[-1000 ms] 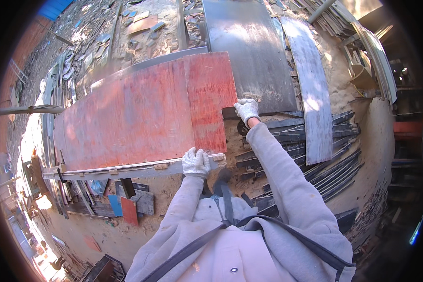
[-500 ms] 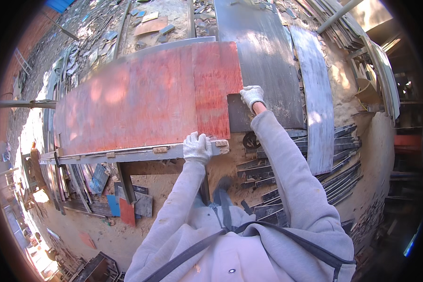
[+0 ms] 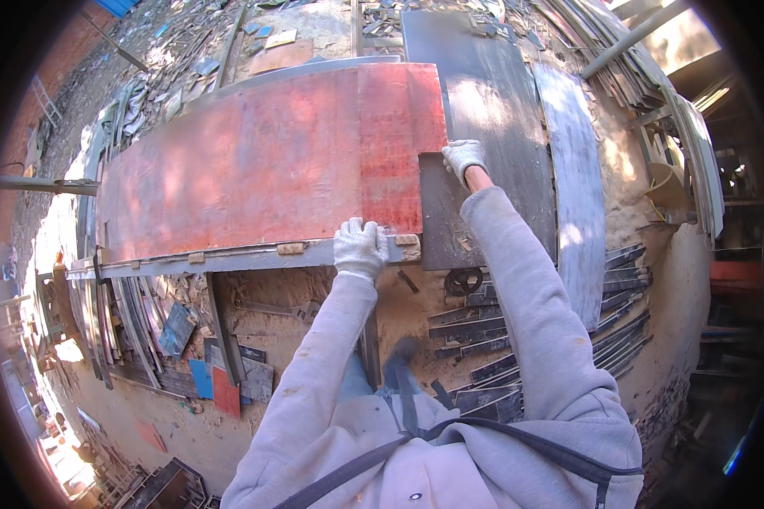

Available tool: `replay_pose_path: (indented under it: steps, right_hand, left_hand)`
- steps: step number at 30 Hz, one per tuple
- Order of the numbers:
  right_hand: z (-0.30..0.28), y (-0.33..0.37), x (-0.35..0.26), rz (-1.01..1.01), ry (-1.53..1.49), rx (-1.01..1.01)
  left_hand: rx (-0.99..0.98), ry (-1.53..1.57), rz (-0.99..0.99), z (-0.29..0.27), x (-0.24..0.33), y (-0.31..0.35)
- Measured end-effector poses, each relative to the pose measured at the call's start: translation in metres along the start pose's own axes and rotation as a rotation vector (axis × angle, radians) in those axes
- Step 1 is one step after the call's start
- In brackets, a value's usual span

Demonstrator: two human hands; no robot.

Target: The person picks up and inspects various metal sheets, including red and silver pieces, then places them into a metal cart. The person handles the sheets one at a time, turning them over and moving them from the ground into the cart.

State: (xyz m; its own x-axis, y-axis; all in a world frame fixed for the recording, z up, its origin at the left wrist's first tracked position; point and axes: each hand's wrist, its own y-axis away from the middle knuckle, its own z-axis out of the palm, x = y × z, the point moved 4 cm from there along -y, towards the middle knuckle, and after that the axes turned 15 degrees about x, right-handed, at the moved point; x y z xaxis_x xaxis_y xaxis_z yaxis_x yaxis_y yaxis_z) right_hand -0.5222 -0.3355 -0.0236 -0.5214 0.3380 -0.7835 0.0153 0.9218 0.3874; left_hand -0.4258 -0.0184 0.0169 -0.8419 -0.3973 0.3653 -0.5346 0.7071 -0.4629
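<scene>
My left hand (image 3: 362, 252), in a whitish knitted glove, lies over the near edge of the long, flat red sheet with a scuffed face (image 3: 238, 161). Its fingers are bunched side by side on the sheet close to its right end; their undersides are hidden, so I cannot tell whether they grip or only press. My right hand (image 3: 464, 159), in a matching glove with a bare strip of wrist below it, has its fingers curled closed on the sheet's right edge, just beside the stepped cut-out at the near right corner.

The red sheet lies flat in front of me, mostly to my left, on a desk with a grey metal rail (image 3: 157, 265) along its near side. Small wooden blocks (image 3: 290, 248) sit along that rail. The sheet's right end is a brighter red than the rest.

Beyond my right hand is a broad dark grey panel (image 3: 501, 127), and right of it a long, narrow pale grey board (image 3: 573, 187). Dark flat strips (image 3: 560, 339) lie in a spread pile on the ground under my right sleeve, near a round black wheel (image 3: 463, 282).
</scene>
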Motion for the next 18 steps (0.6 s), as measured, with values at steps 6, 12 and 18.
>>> replay_pose_path:
  steps: [6, 12, 18]
  right_hand:
    - [0.019, -0.041, -0.020, 0.004, -0.039, -0.026]
    - [0.033, -0.077, -0.035, 0.095, -0.151, -0.107]
    - [0.036, -0.091, -0.051, 0.238, -0.320, -0.009]
  left_hand:
    - [0.024, -0.006, 0.009, 0.017, -0.007, -0.043]
    - [0.063, 0.008, 0.026, 0.034, -0.012, -0.077]
    - [0.064, 0.000, 0.028, 0.052, -0.020, -0.110]
